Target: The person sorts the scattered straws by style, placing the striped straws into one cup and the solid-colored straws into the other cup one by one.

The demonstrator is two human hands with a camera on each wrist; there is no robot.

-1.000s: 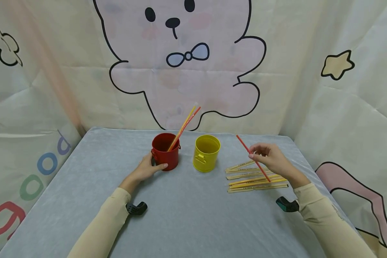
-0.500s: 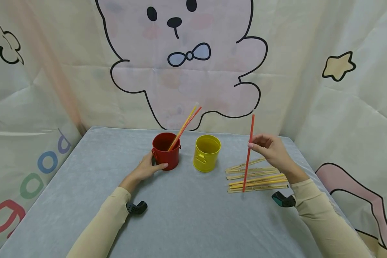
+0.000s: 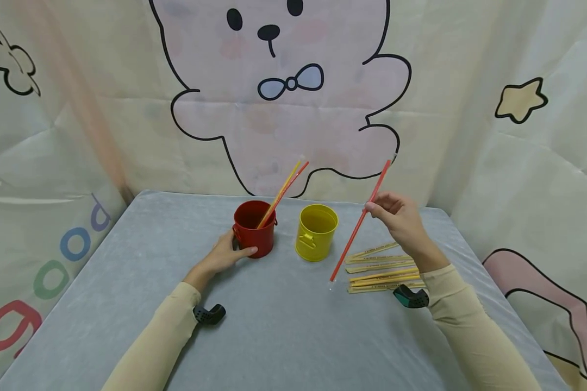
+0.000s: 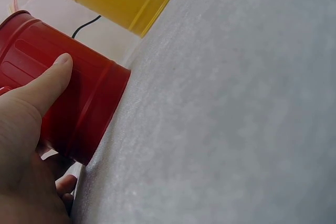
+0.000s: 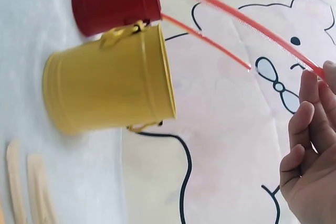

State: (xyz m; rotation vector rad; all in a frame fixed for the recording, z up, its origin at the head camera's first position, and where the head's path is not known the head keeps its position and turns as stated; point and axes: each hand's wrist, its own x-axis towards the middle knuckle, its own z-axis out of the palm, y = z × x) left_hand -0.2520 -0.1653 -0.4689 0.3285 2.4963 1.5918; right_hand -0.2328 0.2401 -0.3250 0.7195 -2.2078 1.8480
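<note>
My left hand [image 3: 225,253] grips the lower side of a small red metal bucket [image 3: 253,239], its thumb across the front and its fingers behind. The bucket stands upright on the table; an orange-red straw [image 3: 293,178] and a yellow straw [image 3: 281,190] lean out of it to the right. In the right wrist view, thumb and fingertips of my right hand [image 5: 315,150] pinch a red drinking straw [image 5: 247,22] in clear wrapping. Held aslant, this straw has its lower end left of the hand. A yellow metal bucket [image 3: 316,233] stands between the hands.
Right of the yellow bucket, under my right forearm, lie several thin pale sticks [image 3: 379,267] in printed wrapping, with yellow straws [image 3: 381,277] among them. A grey-blue cloth covers the table [image 3: 283,336]. A printed curtain [image 3: 127,130] rises behind the back edge.
My right hand has lifted the red straw and moved left toward the yellow bucket. The straw's tilt has swung over, its top now pointing right. The left hand stays on the red bucket.
</note>
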